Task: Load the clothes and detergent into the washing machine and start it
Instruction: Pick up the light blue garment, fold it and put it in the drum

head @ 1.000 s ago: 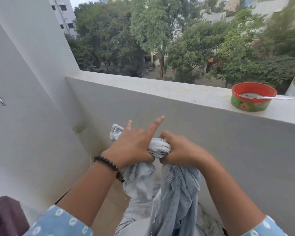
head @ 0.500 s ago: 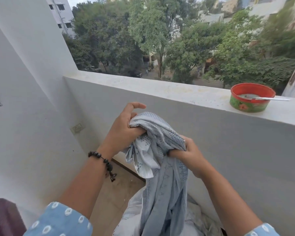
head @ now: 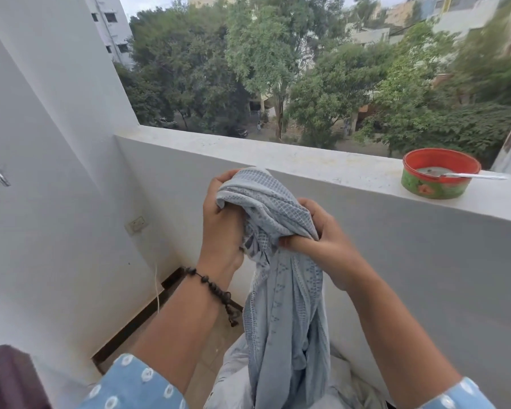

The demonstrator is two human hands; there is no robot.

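Left hand (head: 220, 224) and right hand (head: 322, 246), raised side by side at chest height before the balcony parapet (head: 307, 160). Both grip the bunched top of a pale blue patterned garment (head: 278, 290): the left has its fingers curled over the upper fold, the right pinches a gathered ridge of cloth between thumb and fingers just beside it. From the two grips the garment hangs as one long twisted rope, running down between the forearms to a heap of pale laundry (head: 233, 379) at the bottom edge of the view.

The step in hand appears to be gathering one item for loading. It would go best if the twist were shaken out first, since a roped garment is likely to wash unevenly and to snag others. The hanging tail should be drawn clear of the heap before the cloth is carried, so nothing else is dragged along. No washing machine shows in this view; its position cannot be told.

A beaded bracelet (head: 216, 290) sits on the left wrist and could catch in the loose weave. Further out, a red-rimmed green bowl (head: 437, 187) with a spoon (head: 472, 176) rests on the parapet to the right, well apart from the hands. A wall socket (head: 136, 224) sits low on the left wall.
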